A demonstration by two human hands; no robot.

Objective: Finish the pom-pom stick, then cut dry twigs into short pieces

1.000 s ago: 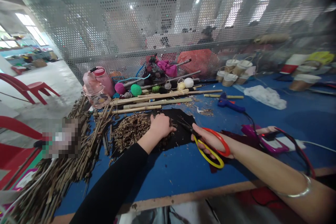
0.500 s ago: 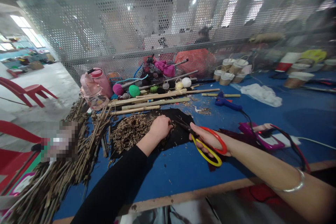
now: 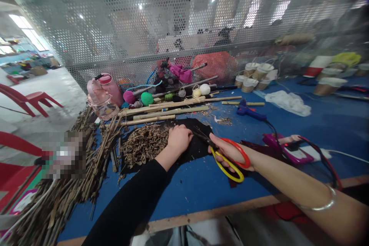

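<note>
My right hand (image 3: 223, 152) grips a pair of scissors (image 3: 240, 153) by their red and yellow handles. The dark blades point left, a little apart, close to my left fingertips. My left hand (image 3: 179, 138) is closed in a pinch just off the blade tips; whatever it pinches is too small to make out. Beneath my left hand lies a black cloth (image 3: 198, 150). A heap of brown dried plant pieces (image 3: 144, 142) covers the cloth's left part, beside my left wrist.
Long dry stalks (image 3: 77, 173) are piled along the table's left side. Behind the cloth lie bamboo sticks (image 3: 173, 112) and coloured yarn balls (image 3: 147, 99). A blue glue gun (image 3: 250, 112), a purple power strip (image 3: 285, 149) with cables and a white plastic bag (image 3: 288, 103) are at right.
My left hand has shifted slightly right, nearer the scissor blades, with its fingers still pinched. My right hand and the scissors have stayed almost in place.
</note>
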